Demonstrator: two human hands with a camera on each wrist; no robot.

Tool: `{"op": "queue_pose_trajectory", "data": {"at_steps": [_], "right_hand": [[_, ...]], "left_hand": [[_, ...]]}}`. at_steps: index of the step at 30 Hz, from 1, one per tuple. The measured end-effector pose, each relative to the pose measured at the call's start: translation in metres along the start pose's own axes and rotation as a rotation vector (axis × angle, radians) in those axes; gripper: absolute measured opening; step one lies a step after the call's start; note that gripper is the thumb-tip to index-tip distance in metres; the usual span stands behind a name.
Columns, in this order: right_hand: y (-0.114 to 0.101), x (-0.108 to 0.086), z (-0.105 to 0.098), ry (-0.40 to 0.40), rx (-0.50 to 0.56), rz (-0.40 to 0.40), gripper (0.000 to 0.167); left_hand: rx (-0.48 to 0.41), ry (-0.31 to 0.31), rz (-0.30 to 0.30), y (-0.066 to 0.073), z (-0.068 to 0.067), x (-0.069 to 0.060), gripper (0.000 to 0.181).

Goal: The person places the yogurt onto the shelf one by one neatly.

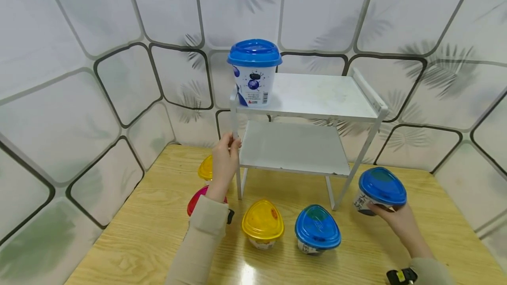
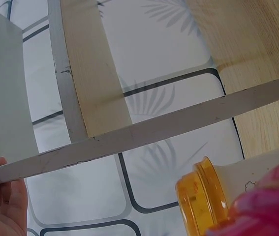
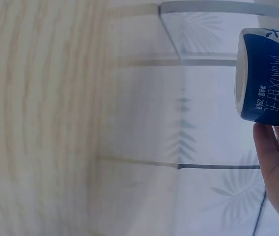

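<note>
My left hand (image 1: 225,162) grips the left front leg of a white two-tier shelf (image 1: 295,144); in the left wrist view the fingers curl round that narrow bar (image 2: 129,132). With my right hand (image 1: 404,225) I hold a blue-lidded yogurt cup (image 1: 382,186), to the right of the shelf. The right wrist view shows this yogurt cup (image 3: 269,78) raised off the table, its base rim visible and fingers against its side. Another blue-lidded yogurt cup (image 1: 255,74), a taller-looking one with blueberry pictures, stands on the left end of the top tier.
On the wooden table (image 1: 138,232), a yellow-lidded cup (image 1: 262,221) and a blue-lidded cup (image 1: 317,228) stand before the shelf. A pink-lidded cup (image 1: 196,199) and another yellow-lidded cup (image 1: 206,168) are partly hidden by my left arm. Patterned cloth (image 1: 317,12) surrounds the table.
</note>
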State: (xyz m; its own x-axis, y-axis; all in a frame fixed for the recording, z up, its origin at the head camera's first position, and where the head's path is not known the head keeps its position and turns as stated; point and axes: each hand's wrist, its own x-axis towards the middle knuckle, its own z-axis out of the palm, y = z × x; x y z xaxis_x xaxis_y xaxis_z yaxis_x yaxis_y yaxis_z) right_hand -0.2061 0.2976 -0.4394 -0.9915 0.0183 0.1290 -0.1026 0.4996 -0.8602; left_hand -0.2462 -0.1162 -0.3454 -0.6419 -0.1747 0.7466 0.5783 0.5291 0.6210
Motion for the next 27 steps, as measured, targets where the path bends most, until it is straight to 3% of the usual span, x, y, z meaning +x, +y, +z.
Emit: {"op": "queue_pose_trajectory", "data": {"at_steps": [16,23,27], "right_hand": [[-0.04,-0.017,-0.012,0.008,-0.097,-0.082,0.075],[-0.06,-0.023,-0.011,0.001,-0.094,-0.13,0.074],[-0.072,-0.025,-0.009,-0.004,-0.101,-0.148,0.074]], "left_hand": [[0.01,0.005,0.015,-0.001,0.001,0.001,0.005],[0.02,0.007,0.043,-0.003,0.001,0.001,0.006],[-0.008,-0.006,0.022,-0.004,0.0,0.0,0.007]]}}
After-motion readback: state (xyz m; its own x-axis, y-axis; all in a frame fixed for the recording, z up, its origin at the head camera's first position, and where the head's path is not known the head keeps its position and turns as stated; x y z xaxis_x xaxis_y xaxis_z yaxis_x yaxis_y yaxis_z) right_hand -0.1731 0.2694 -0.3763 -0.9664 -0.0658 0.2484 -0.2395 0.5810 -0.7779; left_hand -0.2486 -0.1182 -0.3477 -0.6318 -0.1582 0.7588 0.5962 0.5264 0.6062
